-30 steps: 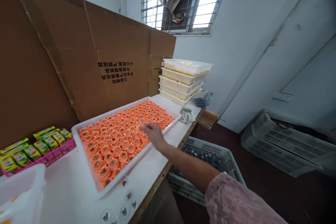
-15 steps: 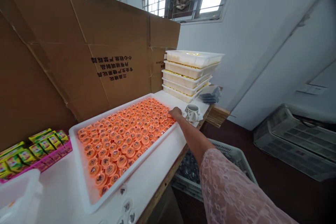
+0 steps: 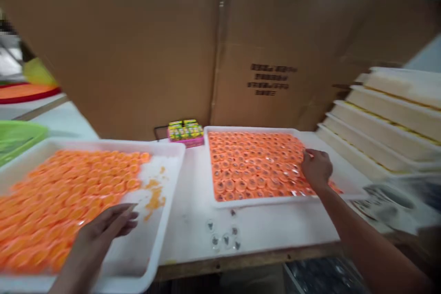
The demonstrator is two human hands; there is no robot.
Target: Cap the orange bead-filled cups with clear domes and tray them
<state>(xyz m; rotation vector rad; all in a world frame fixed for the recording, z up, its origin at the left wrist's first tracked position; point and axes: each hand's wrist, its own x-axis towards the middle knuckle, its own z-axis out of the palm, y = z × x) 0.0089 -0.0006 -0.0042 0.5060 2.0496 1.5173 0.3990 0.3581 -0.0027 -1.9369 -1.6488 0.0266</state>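
My left hand (image 3: 103,232) is over the bare front part of the left white tray (image 3: 161,239), right of its packed orange cups (image 3: 69,193). Its thumb and fingers are drawn together; anything between them is too blurred to make out. At the right end of the other white tray (image 3: 262,203), my right hand (image 3: 316,166) reaches down with thumb and fingers pinched, beside rows of orange cups with printed round lids (image 3: 255,161). What lies in that pinch is hidden. Loose clear printed discs (image 3: 225,239) lie on the white table (image 3: 193,202) between the trays.
Stacked white trays (image 3: 389,124) stand at the right, with a mug (image 3: 389,200) in front. A pink basket of yellow-green packets (image 3: 186,133) sits against the cardboard wall (image 3: 155,55). Below the table's edge is a crate with dark contents (image 3: 320,275). A green basket (image 3: 20,138) is far left.
The view has swung left, bringing the left tray of orange cups and my left hand into sight. My right hand is still at the right end of the printed-lid cups.
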